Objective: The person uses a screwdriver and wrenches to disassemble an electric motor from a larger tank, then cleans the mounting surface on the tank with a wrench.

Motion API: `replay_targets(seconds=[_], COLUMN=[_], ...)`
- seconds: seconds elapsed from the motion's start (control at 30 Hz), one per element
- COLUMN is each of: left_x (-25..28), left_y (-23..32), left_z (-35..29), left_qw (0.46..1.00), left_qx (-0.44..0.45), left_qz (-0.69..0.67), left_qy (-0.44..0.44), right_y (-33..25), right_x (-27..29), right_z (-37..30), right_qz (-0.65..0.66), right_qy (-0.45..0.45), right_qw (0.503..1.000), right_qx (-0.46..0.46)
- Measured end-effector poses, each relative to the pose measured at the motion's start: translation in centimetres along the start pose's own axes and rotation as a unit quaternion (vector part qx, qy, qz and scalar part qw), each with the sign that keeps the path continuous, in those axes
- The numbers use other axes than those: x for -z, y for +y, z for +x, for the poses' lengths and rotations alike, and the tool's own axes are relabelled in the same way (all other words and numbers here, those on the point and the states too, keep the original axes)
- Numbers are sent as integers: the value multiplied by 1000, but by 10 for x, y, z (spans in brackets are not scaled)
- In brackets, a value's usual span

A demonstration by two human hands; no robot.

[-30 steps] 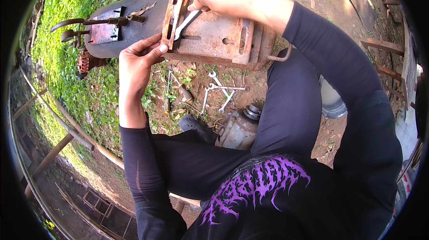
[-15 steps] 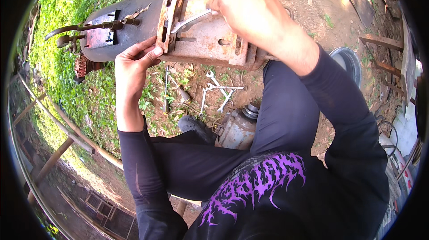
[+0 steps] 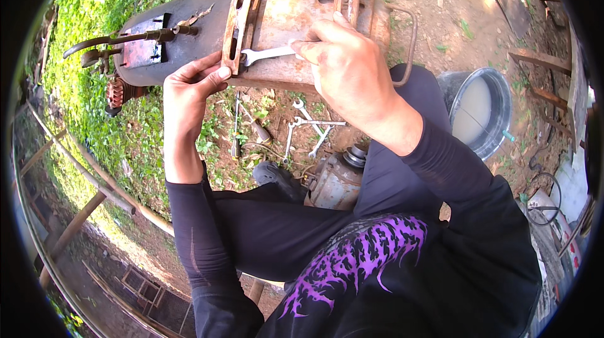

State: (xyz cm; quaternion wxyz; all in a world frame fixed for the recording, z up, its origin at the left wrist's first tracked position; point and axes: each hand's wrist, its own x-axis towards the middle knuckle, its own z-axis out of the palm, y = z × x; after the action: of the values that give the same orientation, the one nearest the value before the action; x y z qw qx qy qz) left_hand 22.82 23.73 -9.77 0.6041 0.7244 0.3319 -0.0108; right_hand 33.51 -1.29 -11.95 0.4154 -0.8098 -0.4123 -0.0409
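- Silver wrench [image 3: 270, 54]: above the tank [image 3: 209, 42], its head at the slotted bracket [image 3: 238, 20].
- Right grip [image 3: 352, 67]: closed around the wrench's handle, over the tank.
- Left grip [image 3: 187, 86]: pinching the bracket's near end, at the tank's near edge.
- Loose wrenches [image 3: 318, 122]: on the ground [image 3: 418, 1], beside the tank's near side.

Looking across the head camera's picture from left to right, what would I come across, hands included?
Rusty ribbed part → left hand → leftmost screwdriver on the ground → wrench in use → right hand → bucket.
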Motion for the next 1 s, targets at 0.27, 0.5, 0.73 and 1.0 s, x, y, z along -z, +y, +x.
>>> replay_targets(seconds=[0.27,0.5,0.73,1.0], left_x=[1,3,2,3], left_y=[1,1,0,-3], left_z=[1,1,0,2], left_qw=[1000,1000,1000,999], left_qx=[13,6,4,-17], left_qz=[-17,-13,-8,-17], left_qy=[-14,-20,-21,-23], right_y=[-4,-13,5,45], right_x=[-4,-10,-11,1], right_z=[-2,-1,23,151], right_qz=[17,-8,-41,57], right_qy=[3,-9,-58,-305], right_qw=[999,1000,997,945], right_qx=[-27,-17,36,105])
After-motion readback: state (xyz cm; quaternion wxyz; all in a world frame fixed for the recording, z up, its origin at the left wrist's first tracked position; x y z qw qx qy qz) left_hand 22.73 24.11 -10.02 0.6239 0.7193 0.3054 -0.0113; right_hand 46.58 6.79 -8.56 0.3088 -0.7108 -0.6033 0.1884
